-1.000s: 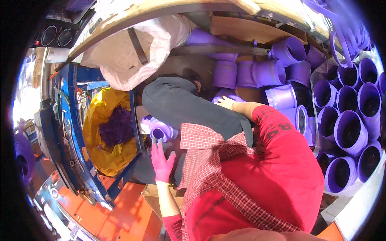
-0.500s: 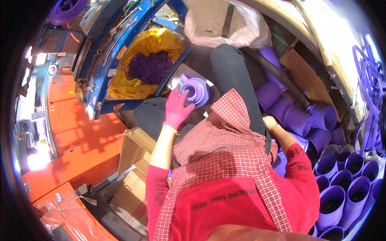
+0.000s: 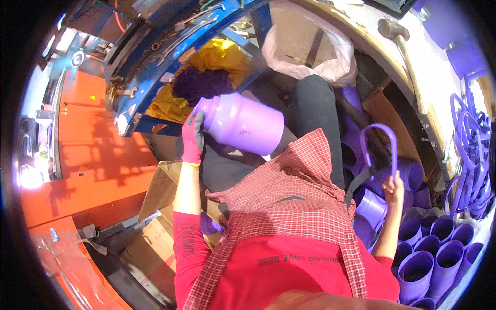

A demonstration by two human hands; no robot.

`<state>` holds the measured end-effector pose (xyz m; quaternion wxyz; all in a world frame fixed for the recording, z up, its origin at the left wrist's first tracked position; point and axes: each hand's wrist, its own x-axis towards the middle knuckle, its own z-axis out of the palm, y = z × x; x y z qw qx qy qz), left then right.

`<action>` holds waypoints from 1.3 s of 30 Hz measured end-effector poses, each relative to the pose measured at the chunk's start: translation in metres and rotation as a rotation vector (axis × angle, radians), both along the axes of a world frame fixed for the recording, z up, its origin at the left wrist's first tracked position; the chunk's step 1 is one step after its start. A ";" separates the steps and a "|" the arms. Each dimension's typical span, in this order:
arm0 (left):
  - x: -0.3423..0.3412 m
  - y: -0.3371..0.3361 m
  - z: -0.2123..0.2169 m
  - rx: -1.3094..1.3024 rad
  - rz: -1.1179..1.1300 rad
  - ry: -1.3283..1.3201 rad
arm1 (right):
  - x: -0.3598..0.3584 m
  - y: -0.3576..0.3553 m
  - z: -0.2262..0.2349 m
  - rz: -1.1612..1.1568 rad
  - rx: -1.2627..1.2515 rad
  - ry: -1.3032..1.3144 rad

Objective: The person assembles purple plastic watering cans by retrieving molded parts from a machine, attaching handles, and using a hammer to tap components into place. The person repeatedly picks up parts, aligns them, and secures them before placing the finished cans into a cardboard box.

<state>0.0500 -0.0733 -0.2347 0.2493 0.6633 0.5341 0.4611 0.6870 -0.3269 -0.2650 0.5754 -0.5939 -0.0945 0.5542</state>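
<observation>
My left hand (image 3: 193, 135), in a pink and grey glove, grips a purple plastic container (image 3: 247, 123) by its narrow neck. The container lies tilted over my left thigh, its wide end pointing right. At the right, my bare right hand (image 3: 393, 189) pinches one end of a purple curved handle strip (image 3: 380, 126). The strip arches up and over like a hook, with a dark end hanging beside it. Under the strip lie several more purple containers (image 3: 371, 205) next to my right leg.
Upright purple tubes (image 3: 416, 274) stand packed at the lower right. A bundle of purple strips (image 3: 471, 155) hangs at the far right, below a mallet (image 3: 400, 44) on a ledge. Ahead are a yellow bag (image 3: 217, 57) of purple scraps and a white sack (image 3: 338, 67). Cardboard boxes (image 3: 155, 248) sit at my left.
The container, seen end-on before, is now raised and tipped sideways in my left hand. My right hand has come up from beside my leg with the curved strip. The view has shifted.
</observation>
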 end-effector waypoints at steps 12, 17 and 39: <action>0.017 -0.003 0.021 -0.043 0.088 -0.357 | 0.086 0.112 0.193 -0.337 0.138 -1.829; 0.046 -0.007 0.026 -0.162 0.184 -0.493 | 0.147 0.159 0.158 -0.216 -0.413 -2.110; 0.103 -0.009 -0.104 -0.212 0.010 0.556 | -0.084 0.597 0.242 0.277 0.350 -2.156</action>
